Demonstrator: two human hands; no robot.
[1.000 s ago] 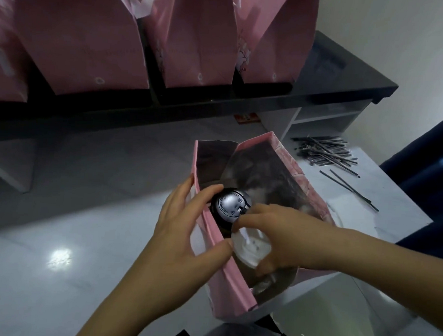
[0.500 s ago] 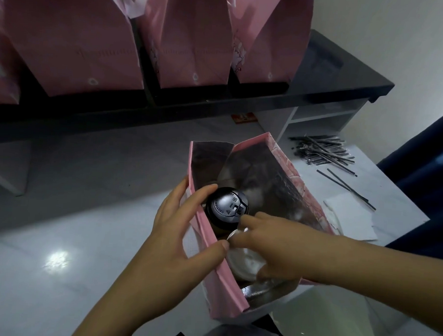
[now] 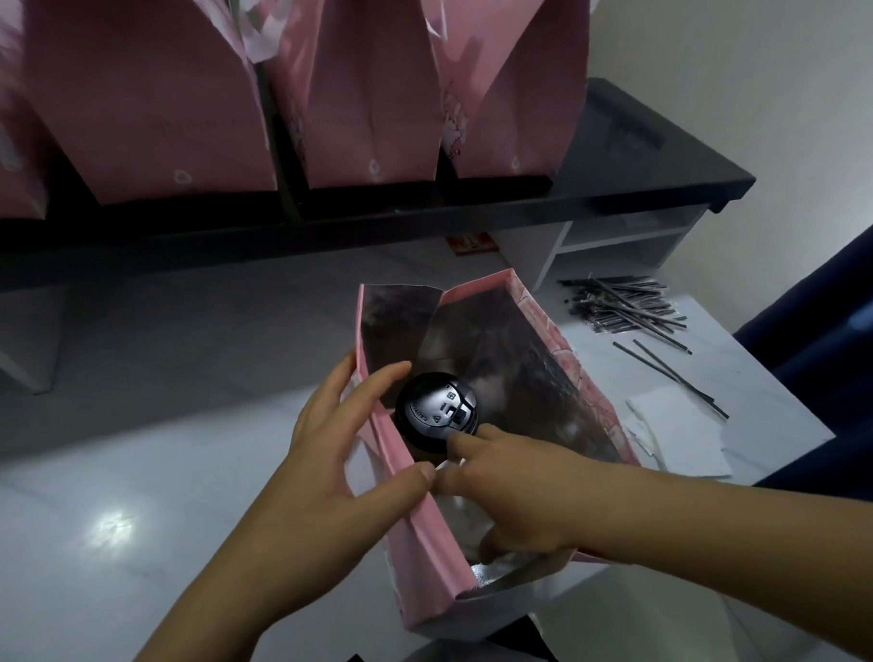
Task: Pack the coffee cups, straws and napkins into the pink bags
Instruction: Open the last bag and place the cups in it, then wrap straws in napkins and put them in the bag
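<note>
Your left hand (image 3: 339, 456) pinches the near wall of the open pink bag (image 3: 563, 356), I think to keep its mouth wide. Your right hand (image 3: 522, 489) reaches inside beside the black-lidded coffee cup (image 3: 436, 411), gripping a clear-lidded cup. Straws (image 3: 625, 309) and napkins (image 3: 680, 431) wait on the white surface (image 3: 91, 516); more pink bags (image 3: 355, 92) stand on the black shelf (image 3: 657, 155).

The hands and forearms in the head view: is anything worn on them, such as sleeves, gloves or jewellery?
Nothing is worn. The left hand and right hand are bare, without gloves, rings or a watch. Both forearms are bare up to the frame edge; no sleeve shows.
</note>
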